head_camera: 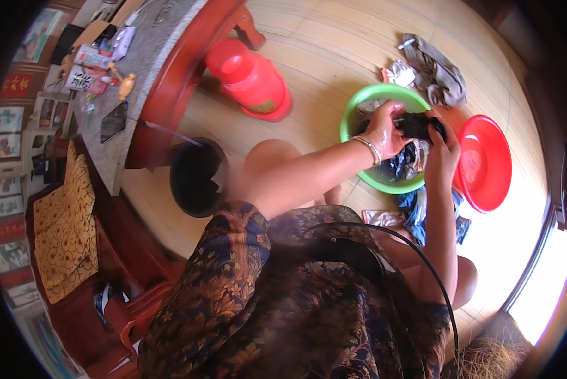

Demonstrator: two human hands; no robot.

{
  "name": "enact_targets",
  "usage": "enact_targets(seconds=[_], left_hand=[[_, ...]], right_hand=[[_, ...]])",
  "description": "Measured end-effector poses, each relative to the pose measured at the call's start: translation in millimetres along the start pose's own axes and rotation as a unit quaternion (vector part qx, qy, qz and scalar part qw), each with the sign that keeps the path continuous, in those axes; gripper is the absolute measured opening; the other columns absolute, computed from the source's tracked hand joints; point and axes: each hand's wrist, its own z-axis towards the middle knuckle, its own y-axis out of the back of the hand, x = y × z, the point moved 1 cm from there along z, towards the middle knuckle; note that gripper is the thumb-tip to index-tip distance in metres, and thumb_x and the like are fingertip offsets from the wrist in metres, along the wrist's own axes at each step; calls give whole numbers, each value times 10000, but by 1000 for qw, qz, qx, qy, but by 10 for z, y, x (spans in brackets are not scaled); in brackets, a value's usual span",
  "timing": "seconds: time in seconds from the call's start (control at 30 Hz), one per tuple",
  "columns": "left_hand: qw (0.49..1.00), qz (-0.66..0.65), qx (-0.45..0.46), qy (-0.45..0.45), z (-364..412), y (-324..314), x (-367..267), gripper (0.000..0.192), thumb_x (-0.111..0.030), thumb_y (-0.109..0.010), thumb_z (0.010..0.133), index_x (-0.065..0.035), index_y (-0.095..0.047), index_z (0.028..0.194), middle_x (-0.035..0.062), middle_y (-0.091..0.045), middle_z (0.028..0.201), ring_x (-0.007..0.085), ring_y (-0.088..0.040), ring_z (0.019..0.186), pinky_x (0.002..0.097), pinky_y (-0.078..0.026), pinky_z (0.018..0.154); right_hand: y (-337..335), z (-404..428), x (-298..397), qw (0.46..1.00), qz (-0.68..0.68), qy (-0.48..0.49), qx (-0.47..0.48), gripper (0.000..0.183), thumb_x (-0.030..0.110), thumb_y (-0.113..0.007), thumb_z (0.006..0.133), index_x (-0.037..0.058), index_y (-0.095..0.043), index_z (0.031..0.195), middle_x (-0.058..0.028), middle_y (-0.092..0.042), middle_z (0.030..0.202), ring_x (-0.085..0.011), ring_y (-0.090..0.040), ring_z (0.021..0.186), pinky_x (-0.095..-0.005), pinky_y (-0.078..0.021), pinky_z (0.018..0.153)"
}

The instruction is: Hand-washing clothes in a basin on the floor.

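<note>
Both hands hold a wet black cloth (418,125) above a green plastic basin (388,186). My left hand (384,131), with a bangle at its wrist, grips the cloth's left end; some of its fingers are hidden. At the other end, my right hand (445,142) has its fingers wrapped around the cloth. Dark and pale wet garments (409,158) lie in the basin below.
Right of the green basin stands a red plastic basin (489,166). Grey trousers (437,71) and blue clothing (414,213) lie on the floor. Leftward are a red thermos flask (252,80), a black bin (196,189) and a stone-topped table (143,61).
</note>
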Motion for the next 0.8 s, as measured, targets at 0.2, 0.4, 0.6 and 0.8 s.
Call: enact_targets(seconds=[0.2, 0.4, 0.6, 0.8], left_hand=[[977, 97, 191, -21, -36, 131, 258, 283, -289, -412, 925, -62, -556, 1011, 86, -596, 974, 200, -558, 933, 322, -450, 842], [998, -2, -12, 56, -186, -237, 625, 351, -404, -431, 917, -99, -568, 1023, 111, -590, 1040, 216, -554, 972, 339, -440, 868], [990, 41, 133, 35, 135, 160, 223, 393, -456, -393, 923, -133, -496, 1122, 102, -551, 1105, 224, -535, 1024, 385, -450, 876], [997, 21, 35, 68, -98, -181, 498, 389, -367, -414, 939, -91, -448, 1211, 65, -511, 1201, 215, -488, 1106, 373, -407, 943]], right_hand=[[-337, -391, 171, 899, -359, 225, 108, 243, 88, -515, 858, 29, -600, 1078, -132, -535, 1178, -306, -451, 1153, -399, -331, 984], [160, 35, -306, 942, -306, 133, 29, 322, 68, -412, 877, 18, -563, 1158, -164, -494, 1261, -314, -456, 1160, -388, -322, 998], [-302, -201, -270, 932, -303, 197, 40, 375, 161, -447, 902, -3, -494, 1237, -179, -436, 1323, -300, -355, 1276, -361, -242, 1056], [216, 202, -532, 971, -216, 87, -48, 352, 90, -440, 817, -22, -566, 1126, -207, -483, 1267, -343, -400, 1231, -415, -286, 1036]])
